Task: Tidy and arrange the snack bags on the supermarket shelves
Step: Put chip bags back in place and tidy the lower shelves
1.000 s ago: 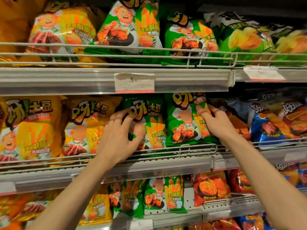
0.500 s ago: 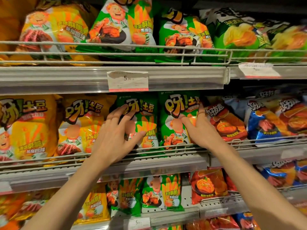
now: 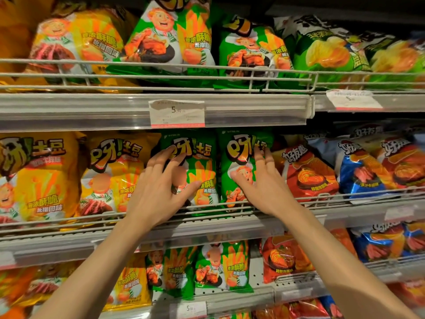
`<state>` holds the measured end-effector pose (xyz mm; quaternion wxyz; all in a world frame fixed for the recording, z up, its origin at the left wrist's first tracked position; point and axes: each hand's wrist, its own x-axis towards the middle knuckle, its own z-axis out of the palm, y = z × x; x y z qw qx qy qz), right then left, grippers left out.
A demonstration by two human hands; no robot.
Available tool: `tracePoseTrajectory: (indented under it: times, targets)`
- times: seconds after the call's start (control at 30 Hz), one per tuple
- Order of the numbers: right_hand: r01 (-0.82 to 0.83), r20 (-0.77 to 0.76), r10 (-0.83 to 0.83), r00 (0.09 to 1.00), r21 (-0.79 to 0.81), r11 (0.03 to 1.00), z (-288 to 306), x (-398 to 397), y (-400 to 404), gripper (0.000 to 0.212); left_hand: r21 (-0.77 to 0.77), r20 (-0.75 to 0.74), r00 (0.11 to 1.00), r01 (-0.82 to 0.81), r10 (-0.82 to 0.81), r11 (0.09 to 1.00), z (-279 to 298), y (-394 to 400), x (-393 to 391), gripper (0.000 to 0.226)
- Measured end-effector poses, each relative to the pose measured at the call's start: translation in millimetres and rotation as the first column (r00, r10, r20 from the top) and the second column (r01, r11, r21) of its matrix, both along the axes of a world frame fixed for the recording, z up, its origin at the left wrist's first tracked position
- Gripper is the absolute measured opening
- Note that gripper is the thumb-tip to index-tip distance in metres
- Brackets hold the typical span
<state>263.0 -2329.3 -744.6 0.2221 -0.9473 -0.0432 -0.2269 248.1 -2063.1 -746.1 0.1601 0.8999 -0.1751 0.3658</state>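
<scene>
I have both hands up at the middle shelf (image 3: 207, 229), each on one of the two green snack bags standing side by side behind the wire rail (image 3: 322, 198). My left hand (image 3: 158, 189) is spread across the front of the left green bag (image 3: 202, 171): the fingers reach up and fan over the printed logo, the thumb sticks out to the right across the lower part of the pack. My right hand (image 3: 259, 185) is on the right green bag (image 3: 239, 155); its fingers curl over the bag's right edge near the top while the thumb presses on the front face, so it grips that edge between thumb and fingers. The two green bags stand upright and touch each other.

Just left of them are yellow bags (image 3: 115, 171) of the same brand, and just right a red bag (image 3: 308, 173), then blue bags (image 3: 358, 171) further along. A price tag (image 3: 176, 113) reading 5.90 hangs on the rail of the upper shelf (image 3: 69, 109), directly above the green pair. That upper shelf carries more yellow and green bags, and the lower shelf (image 3: 230, 298) shows the same mix of yellow, green and red packs
</scene>
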Motion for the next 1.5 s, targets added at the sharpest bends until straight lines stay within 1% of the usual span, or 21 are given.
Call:
tracePoseTrajectory:
  times: [0.1, 0.17, 0.27, 0.33, 0.4, 0.47, 0.53, 0.6, 0.63, 0.73, 0.8, 0.93, 1.0, 1.03, 1.1, 1.2, 1.27, 1.33, 1.4, 1.43, 1.5]
  targets:
    - [0.008, 0.024, -0.007, 1.0, -0.022, 1.0, -2.8, -3.1, 0.7, 0.101, -0.004, -0.003, 1.0, 0.011, -0.011, 1.0, 1.2, 0.5, -1.1, 0.081]
    - [0.008, 0.015, -0.009, 1.0, 0.018, 1.0, 1.9, -6.0, 0.5, 0.1, -0.015, -0.017, 1.0, 0.024, -0.024, 1.0, 2.2, 0.5, -2.9, 0.08]
    - [-0.042, 0.067, 0.028, 0.997, 0.214, 0.976, 8.0, -18.7, -0.1, 0.092, -0.09, -0.045, 0.997, 0.056, -0.061, 0.994, 4.7, 1.6, -6.4, 0.073]
    - [-0.091, 0.149, 0.04, 0.988, 0.353, 0.931, 8.1, -31.9, 0.5, 0.078, -0.226, -0.046, 0.992, 0.103, -0.117, 0.969, 6.0, 4.2, -7.7, 0.064]
    - [-0.14, 0.257, 0.025, 0.966, 0.44, 0.887, 5.5, -45.3, 3.5, 0.058, -0.413, -0.011, 0.985, 0.153, -0.173, 0.898, 5.7, 7.8, -9.7, 0.047]
    - [-0.155, 0.305, -0.003, 0.952, 0.491, 0.857, 4.0, -55.4, 7.0, 0.04, -0.572, 0.021, 0.976, 0.191, -0.218, 0.798, 4.6, 9.7, -15.0, 0.026]
    - [-0.166, 0.235, 0.019, 0.972, 0.624, 0.763, 2.2, -61.1, 10.2, 0.029, -0.67, 0.007, 0.968, 0.192, -0.253, 0.717, 3.3, 9.9, -22.9, 0.013]
    - [-0.149, 0.109, 0.103, 0.989, 0.777, 0.612, 0.7, -65.9, 11.4, 0.017, -0.755, -0.061, 0.959, 0.138, -0.278, 0.641, 4.1, 10.3, -32.3, 0.009]
    - [-0.121, 0.04, 0.153, 0.987, 0.811, 0.573, 0.1, -69.5, 11.5, 0.009, -0.788, -0.102, 0.952, 0.1, -0.289, 0.607, 5.6, 11.1, -37.7, 0.008]
    - [0.02, -0.177, 0.206, 0.962, 0.802, 0.597, 4.6, -87.1, 17.9, 0.008, -0.853, -0.236, 0.92, -0.041, -0.314, 0.52, 16.0, 15.0, -59.7, 0.008]
    - [0.14, -0.286, 0.2, 0.937, 0.833, 0.535, 16.5, -102.9, 25.1, 0.009, -0.865, -0.334, 0.88, -0.143, -0.338, 0.481, 29.7, 16.0, -76.5, 0.009]
    - [0.269, -0.409, 0.175, 0.896, 0.81, 0.521, 53.4, -134.9, 31.0, 0.007, -0.862, -0.45, 0.82, -0.298, -0.352, 0.409, 80.7, 9.0, -112.1, 0.009]
    - [0.342, -0.459, 0.147, 0.876, 0.807, 0.482, 81.3, -149.5, 26.9, 0.007, -0.862, -0.484, 0.791, -0.355, -0.374, 0.363, 114.4, 3.0, -131.0, 0.008]
    - [0.365, -0.468, 0.139, 0.873, 0.815, 0.45, 97.6, -155.9, 24.3, 0.007, -0.861, -0.494, 0.778, -0.378, -0.388, 0.339, 132.3, -0.5, -139.3, 0.008]
    - [0.376, -0.475, 0.136, 0.869, 0.815, 0.441, 130.9, -166.7, 15.7, 0.008, -0.861, -0.503, 0.763, -0.402, -0.407, 0.311, 168.7, -8.8, -152.5, 0.009]
    - [0.346, -0.457, 0.127, 0.88, 0.802, 0.487, 177.2, -181.2, -4.2, 0.014, -0.854, -0.51, 0.753, -0.386, -0.416, 0.349, 216.7, -28.4, -165.2, 0.011]
    - [0.343, -0.443, 0.125, 0.887, 0.817, 0.464, 203.6, -185.0, -24.1, 0.012, -0.849, -0.512, 0.75, -0.368, -0.418, 0.38, 242.7, -46.4, -168.7, 0.01]
    - [0.333, -0.441, 0.141, 0.886, 0.819, 0.468, 226.9, -185.5, -47.6, 0.008, -0.847, -0.514, 0.756, -0.373, -0.405, 0.378, 261.9, -69.2, -170.1, 0.006]
    - [0.293, -0.4, 0.179, 0.899, 0.853, 0.433, 247.5, -185.7, -73.3, 0.011, -0.848, -0.512, 0.761, -0.375, -0.398, 0.373, 277.0, -96.6, -171.5, 0.009]
    - [0.272, -0.384, 0.184, 0.905, 0.853, 0.445, 255.7, -185.8, -87.8, 0.011, -0.854, -0.503, 0.77, -0.372, -0.391, 0.364, 284.3, -111.9, -172.4, 0.015]
    - [0.222, -0.376, 0.208, 0.903, 0.824, 0.521, 270.2, -186.5, -122.2, 0.009, -0.867, -0.478, 0.798, -0.363, -0.367, 0.34, 297.6, -144.6, -173.4, 0.018]
